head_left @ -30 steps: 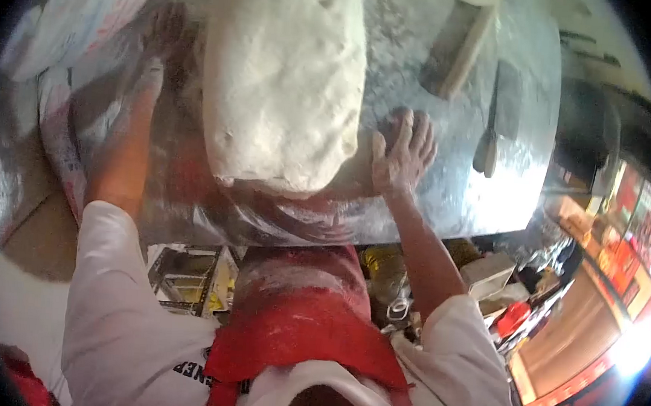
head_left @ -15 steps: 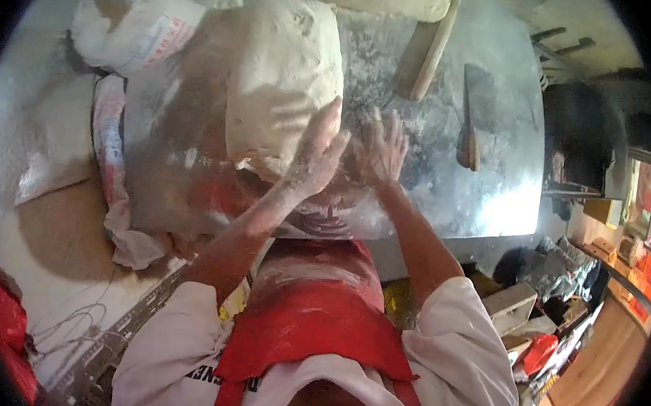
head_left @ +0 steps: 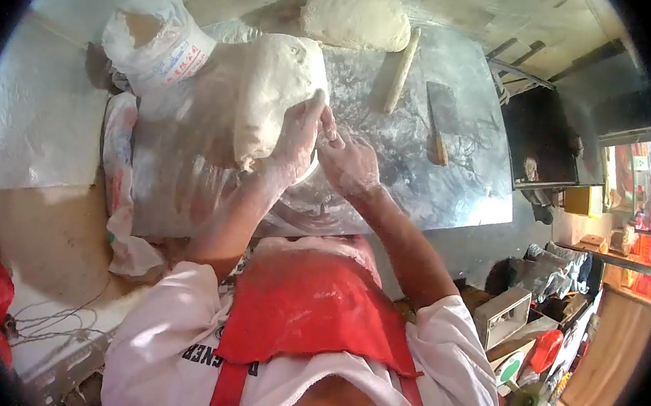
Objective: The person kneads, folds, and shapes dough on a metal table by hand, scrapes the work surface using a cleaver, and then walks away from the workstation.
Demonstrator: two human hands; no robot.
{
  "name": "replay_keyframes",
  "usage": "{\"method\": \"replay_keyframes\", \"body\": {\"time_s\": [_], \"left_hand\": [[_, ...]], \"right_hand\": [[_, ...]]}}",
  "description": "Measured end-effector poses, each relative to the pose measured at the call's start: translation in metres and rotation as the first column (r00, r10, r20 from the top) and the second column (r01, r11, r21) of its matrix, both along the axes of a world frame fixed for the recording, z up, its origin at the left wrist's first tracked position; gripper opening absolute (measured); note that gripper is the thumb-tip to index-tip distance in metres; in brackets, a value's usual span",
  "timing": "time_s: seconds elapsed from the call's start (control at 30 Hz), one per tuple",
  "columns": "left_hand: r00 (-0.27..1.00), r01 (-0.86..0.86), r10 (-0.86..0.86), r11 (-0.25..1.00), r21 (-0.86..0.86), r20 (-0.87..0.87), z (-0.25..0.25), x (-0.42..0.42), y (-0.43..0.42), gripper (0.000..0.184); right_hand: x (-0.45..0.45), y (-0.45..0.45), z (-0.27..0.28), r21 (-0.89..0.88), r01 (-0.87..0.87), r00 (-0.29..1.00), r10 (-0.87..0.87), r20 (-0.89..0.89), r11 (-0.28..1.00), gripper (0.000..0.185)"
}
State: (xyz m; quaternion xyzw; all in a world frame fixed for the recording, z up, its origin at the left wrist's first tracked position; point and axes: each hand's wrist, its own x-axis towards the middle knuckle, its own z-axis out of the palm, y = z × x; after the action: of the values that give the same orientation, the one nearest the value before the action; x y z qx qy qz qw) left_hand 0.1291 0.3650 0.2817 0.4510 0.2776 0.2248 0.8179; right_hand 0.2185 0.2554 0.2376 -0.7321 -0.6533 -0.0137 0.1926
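Note:
My left hand (head_left: 298, 139), dusted with flour, is at the right side of a big pale dough slab (head_left: 276, 79), its fingers stretched upward. Against its inner side presses my right hand (head_left: 349, 165), also floury, with bent fingers closed about the left hand's fingers; exactly which ones is hidden. I cannot tell whether the left hand touches the dough or is just above it. Both hands are over the near part of a floured metal worktop (head_left: 390, 143).
A rolling pin (head_left: 403, 71) and a wooden-handled scraper (head_left: 443, 113) lie to the right of the slab. Farther back is a second dough piece (head_left: 355, 22). An open flour sack (head_left: 159, 44) stands at the back left, and a crumpled bag (head_left: 120, 177) lines the left edge.
The hands were apart with fingers spread; now they have come together, the right moving left onto the left hand. The camera view has shifted, showing more of the far side.

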Motion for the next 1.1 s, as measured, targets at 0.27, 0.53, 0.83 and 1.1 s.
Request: {"method": "replay_keyframes", "body": {"time_s": [0.27,0.53,0.83,1.1], "left_hand": [[0.978,-0.197,0.183,0.968,0.155,0.101,-0.018,-0.002,-0.009,0.044],[0.987,-0.151,0.142,0.979,-0.138,-0.075,-0.017,-0.008,0.055,0.016],[0.968,0.081,0.179,0.446,0.892,-0.177,-0.054,0.016,0.008,0.064],[0.873,0.25,0.144,0.687,0.682,-0.466,-0.063,0.047,0.078,0.074]], "right_hand": [[-0.014,0.047,0.037,-0.151,0.179,0.972,-0.199,-0.123,0.972,0.038],[-0.043,0.069,0.018,-0.244,0.247,0.968,-0.229,0.101,0.938,0.029],[-0.002,0.073,-0.017,-0.288,0.364,0.801,-0.139,0.583,0.886,0.068],[-0.009,0.088,-0.023,-0.273,0.265,0.938,-0.182,0.293,0.925,0.069]]}}
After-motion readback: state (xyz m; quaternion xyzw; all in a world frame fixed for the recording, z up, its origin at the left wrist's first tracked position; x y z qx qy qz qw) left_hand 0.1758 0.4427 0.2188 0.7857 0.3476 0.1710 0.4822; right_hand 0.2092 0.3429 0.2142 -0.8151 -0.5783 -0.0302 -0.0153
